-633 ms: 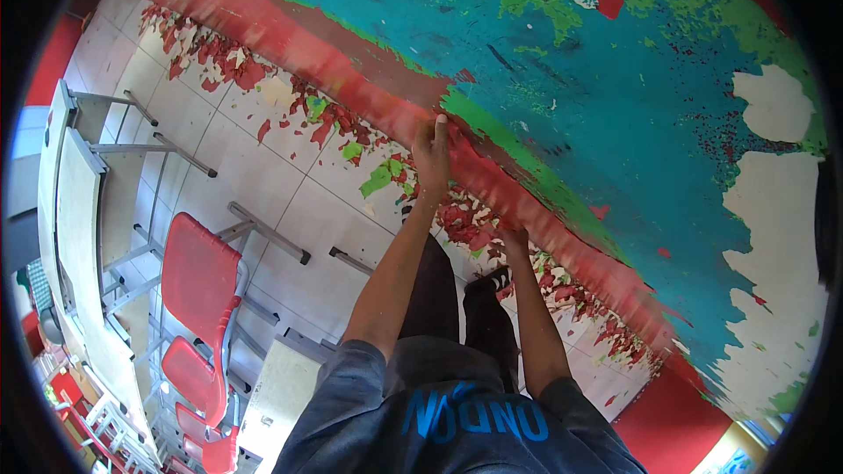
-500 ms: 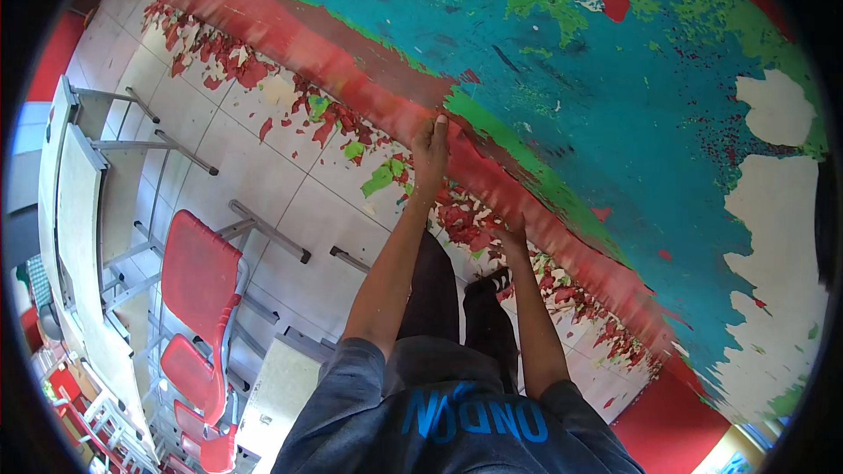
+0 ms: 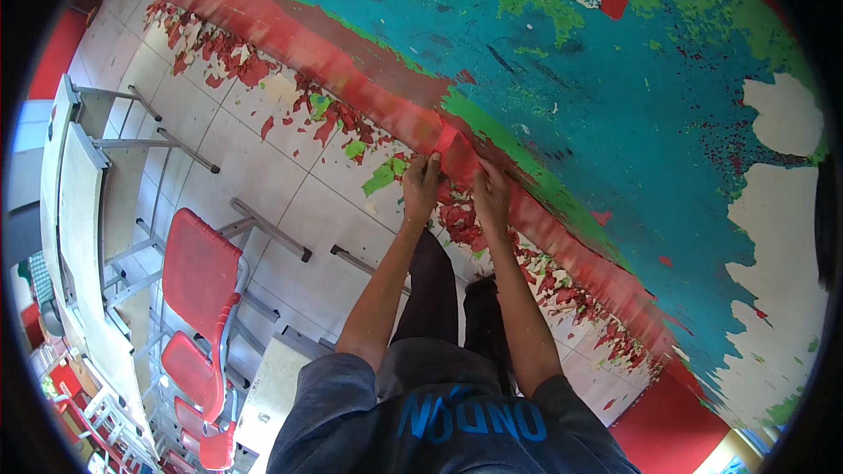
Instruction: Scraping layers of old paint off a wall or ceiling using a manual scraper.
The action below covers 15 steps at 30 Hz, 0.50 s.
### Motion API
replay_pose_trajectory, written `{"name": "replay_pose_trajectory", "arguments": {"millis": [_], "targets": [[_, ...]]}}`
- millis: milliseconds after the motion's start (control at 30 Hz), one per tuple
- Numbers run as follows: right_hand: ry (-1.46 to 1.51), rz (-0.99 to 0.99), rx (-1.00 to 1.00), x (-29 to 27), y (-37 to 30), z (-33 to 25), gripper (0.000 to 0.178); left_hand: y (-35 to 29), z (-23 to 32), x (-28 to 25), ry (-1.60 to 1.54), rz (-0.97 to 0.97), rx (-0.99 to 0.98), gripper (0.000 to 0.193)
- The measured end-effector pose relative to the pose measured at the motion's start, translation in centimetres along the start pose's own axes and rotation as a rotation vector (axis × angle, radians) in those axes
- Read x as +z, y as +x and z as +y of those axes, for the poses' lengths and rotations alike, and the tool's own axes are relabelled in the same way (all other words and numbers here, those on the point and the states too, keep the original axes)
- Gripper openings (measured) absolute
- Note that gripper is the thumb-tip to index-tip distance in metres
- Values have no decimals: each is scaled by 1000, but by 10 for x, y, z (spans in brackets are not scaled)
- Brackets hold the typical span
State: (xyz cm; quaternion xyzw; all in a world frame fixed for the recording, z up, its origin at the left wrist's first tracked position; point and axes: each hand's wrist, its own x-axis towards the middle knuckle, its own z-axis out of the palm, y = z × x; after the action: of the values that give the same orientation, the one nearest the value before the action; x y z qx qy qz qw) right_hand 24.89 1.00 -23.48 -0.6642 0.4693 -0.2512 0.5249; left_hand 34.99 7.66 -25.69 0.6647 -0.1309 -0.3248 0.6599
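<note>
A wall with worn teal and green paint (image 3: 606, 114) has a wrinkled red paint band (image 3: 351, 79) along its bottom. Part of that band bends out toward me as a bright red paint flap (image 3: 458, 156). My left hand (image 3: 421, 186) pinches the flap's left edge between thumb and fingers. At its right edge, the fingers of my right hand (image 3: 492, 197) are closed on it too. The flap still joins the band above the hands. Beneath it, red paint flakes (image 3: 461, 221) lie heaped on the floor, partly hidden by my hands.
Red, green and cream flakes (image 3: 255, 70) run along the wall's foot on the tiled floor (image 3: 272, 149). Red chairs (image 3: 202, 272) with metal legs and pale desks (image 3: 83, 202) stand at the left. A pale tabletop (image 3: 277, 386) is close by my left side.
My left hand has come down off the band toward me. The right hand has moved up and left, closer to it. The red flap now bends out between both hands.
</note>
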Motion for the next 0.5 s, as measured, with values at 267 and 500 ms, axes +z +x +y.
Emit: {"name": "replay_pose_trajectory", "arguments": {"millis": [267,500], "targets": [[685,56,429,56,35,-39,23,-14,-6,-4,82,-10,89,25],[-112,196,-83,55,21,2,19,26,30,-2,-255,33,154,22]]}}
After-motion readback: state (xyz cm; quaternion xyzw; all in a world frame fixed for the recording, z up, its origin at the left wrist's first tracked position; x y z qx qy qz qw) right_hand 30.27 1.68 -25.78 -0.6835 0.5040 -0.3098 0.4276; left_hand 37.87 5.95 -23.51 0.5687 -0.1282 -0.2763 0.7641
